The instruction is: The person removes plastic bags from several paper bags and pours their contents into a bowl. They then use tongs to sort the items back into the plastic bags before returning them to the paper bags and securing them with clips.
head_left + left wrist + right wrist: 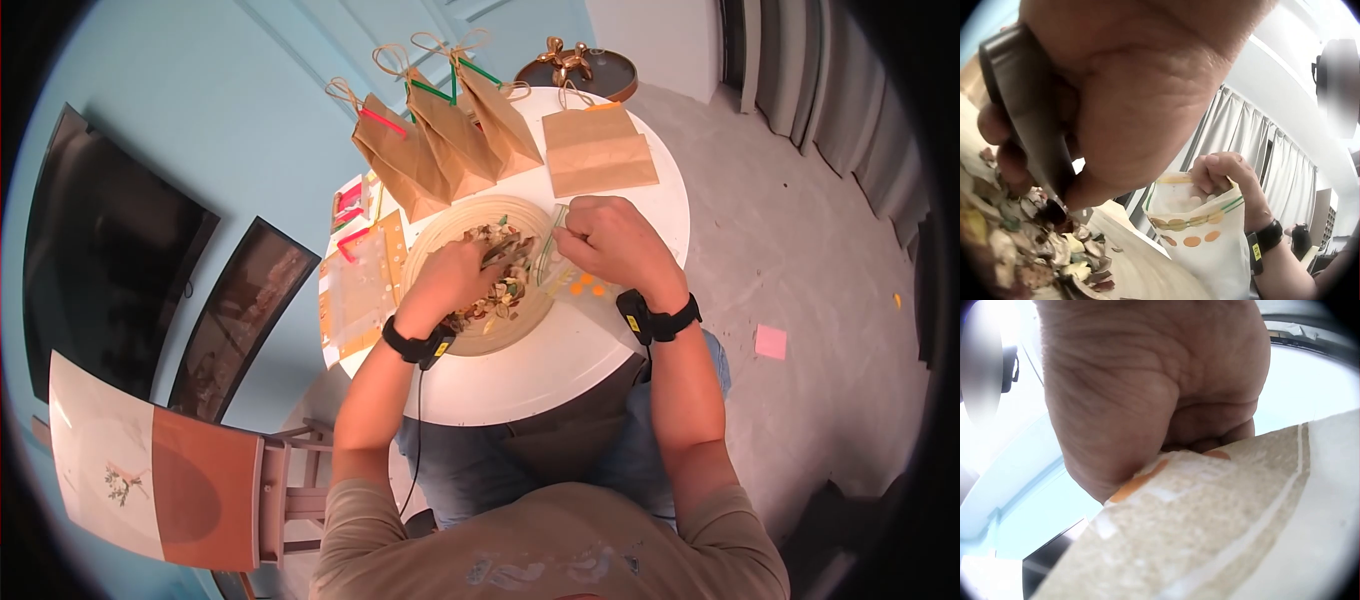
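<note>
In the head view the left hand (pixel 452 278) is over a round tray (pixel 428 232) of mixed dried pieces (pixel 510 290). The left wrist view shows that hand (pixel 1129 94) gripping a dark metal tool (pixel 1030 106), its lower end among the pieces (pixel 1054 247). Right of the tray the right hand (pixel 618 240) holds a translucent zip bag with orange dots (pixel 575 283) by its top edge; the bag (pixel 1200 250) hangs with its mouth open in the left wrist view. The right hand (pixel 1160 394) pinches the bag (pixel 1210 512) in the right wrist view.
Several brown paper bags (pixel 455 140) stand behind the tray, and another (pixel 600 150) is at the back right of the white table (pixel 500 385). Flat patterned bags (pixel 362 290) lie at the left. A dark round tray (pixel 610 72) with a balloon-dog figure (pixel 567 60) is beyond.
</note>
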{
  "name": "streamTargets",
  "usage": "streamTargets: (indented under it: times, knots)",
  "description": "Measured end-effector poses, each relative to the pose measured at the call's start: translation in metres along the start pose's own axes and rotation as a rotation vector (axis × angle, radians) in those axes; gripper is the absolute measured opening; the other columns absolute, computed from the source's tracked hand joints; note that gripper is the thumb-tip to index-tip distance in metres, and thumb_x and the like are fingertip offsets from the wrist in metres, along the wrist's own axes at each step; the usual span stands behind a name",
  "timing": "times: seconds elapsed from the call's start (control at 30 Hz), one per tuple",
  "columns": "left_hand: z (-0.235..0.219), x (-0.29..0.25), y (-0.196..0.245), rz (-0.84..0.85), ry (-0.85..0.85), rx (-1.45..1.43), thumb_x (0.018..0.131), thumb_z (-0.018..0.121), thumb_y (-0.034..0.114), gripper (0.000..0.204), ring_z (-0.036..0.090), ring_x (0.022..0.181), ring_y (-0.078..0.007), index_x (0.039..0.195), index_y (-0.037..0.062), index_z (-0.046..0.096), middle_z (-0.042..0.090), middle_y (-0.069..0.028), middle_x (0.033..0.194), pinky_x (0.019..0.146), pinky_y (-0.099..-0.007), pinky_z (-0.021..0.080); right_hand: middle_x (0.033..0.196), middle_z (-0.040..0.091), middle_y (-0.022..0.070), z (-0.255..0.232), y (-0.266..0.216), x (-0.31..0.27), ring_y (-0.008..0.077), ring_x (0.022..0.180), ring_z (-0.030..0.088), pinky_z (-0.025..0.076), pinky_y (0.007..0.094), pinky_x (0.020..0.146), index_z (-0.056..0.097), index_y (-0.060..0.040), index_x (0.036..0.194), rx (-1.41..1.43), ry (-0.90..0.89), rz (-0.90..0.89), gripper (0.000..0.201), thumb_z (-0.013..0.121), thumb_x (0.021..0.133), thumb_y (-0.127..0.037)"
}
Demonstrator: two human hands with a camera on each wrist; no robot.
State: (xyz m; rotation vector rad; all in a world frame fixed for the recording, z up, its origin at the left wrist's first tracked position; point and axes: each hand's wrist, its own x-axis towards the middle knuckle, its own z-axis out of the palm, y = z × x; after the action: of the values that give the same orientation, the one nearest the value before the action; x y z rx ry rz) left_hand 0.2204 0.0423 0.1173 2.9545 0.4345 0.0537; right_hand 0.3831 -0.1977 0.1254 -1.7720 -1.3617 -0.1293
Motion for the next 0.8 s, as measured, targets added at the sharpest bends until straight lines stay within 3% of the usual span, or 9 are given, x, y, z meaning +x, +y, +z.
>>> streamTargets:
  times: [0.13, 0.23, 0.43, 0.53, 0.63, 0.8]
  knots:
    - [-0.025, -0.027, -0.007, -0.094, -0.084, 0.185, 0.100, 0.077, 0.032, 0.035, 0.076, 0.095, -0.0512, 0.105, -0.0027, 0.080, 0.078, -0.0316, 0.097, 0.088, -0.0578, 0.061, 0.079, 0.068, 0.0224, 0.002, 0.001, 0.001, 0.0426, 0.079, 0.069, 0.055, 0.0524, 0.076, 0.071, 0.0062, 0.077, -0.011, 0.001, -0.012, 0.032, 0.070, 0.097, -0.019]
    - [-0.041, -0.046, -0.020, -0.099, 0.001, 0.119, 0.099, 0.078, 0.032, 0.035, 0.076, 0.094, -0.0509, 0.104, -0.0027, 0.080, 0.077, -0.0311, 0.095, 0.086, -0.0560, 0.060, 0.079, 0.068, 0.0225, 0.000, 0.000, 0.001, 0.0426, 0.079, 0.069, 0.055, 0.0524, 0.076, 0.071, 0.0062, 0.077, -0.015, -0.004, -0.012, 0.032, 0.070, 0.097, -0.019]
    - [-0.068, -0.082, -0.052, -0.290, -0.023, -0.088, 0.099, 0.079, 0.032, 0.038, 0.076, 0.084, -0.0450, 0.109, -0.0041, 0.083, 0.076, -0.0300, 0.089, 0.078, -0.0497, 0.057, 0.079, 0.068, 0.0225, -0.002, 0.000, -0.001, 0.0427, 0.079, 0.069, 0.055, 0.0524, 0.076, 0.071, 0.0064, 0.076, -0.002, 0.015, -0.026, 0.032, 0.070, 0.096, -0.018]
    - [-0.062, -0.095, -0.079, -0.294, -0.044, -0.059, 0.100, 0.078, 0.031, 0.038, 0.075, 0.078, -0.0378, 0.112, -0.0049, 0.084, 0.076, -0.0273, 0.086, 0.075, -0.0460, 0.056, 0.078, 0.068, 0.0228, -0.001, 0.001, 0.000, 0.0428, 0.078, 0.069, 0.055, 0.0527, 0.076, 0.071, 0.0067, 0.076, 0.002, 0.006, -0.022, 0.032, 0.070, 0.096, -0.018]
    - [-0.059, -0.102, -0.092, -0.413, -0.173, -0.175, 0.102, 0.079, 0.027, 0.035, 0.072, 0.076, -0.0237, 0.117, -0.0044, 0.083, 0.077, -0.0191, 0.084, 0.072, -0.0401, 0.055, 0.078, 0.068, 0.0232, 0.001, 0.001, 0.001, 0.0428, 0.078, 0.069, 0.055, 0.0531, 0.076, 0.071, 0.0069, 0.076, -0.005, -0.005, -0.009, 0.033, 0.069, 0.096, -0.018]
    - [-0.042, -0.098, -0.087, -0.214, -0.164, -0.236, 0.102, 0.080, 0.027, 0.033, 0.072, 0.074, -0.0221, 0.115, -0.0038, 0.083, 0.075, -0.0162, 0.081, 0.071, -0.0399, 0.055, 0.076, 0.067, 0.0219, 0.007, 0.004, 0.002, 0.0420, 0.075, 0.066, 0.053, 0.0517, 0.072, 0.069, 0.0066, 0.075, -0.011, 0.015, -0.048, 0.032, 0.073, 0.096, -0.017]
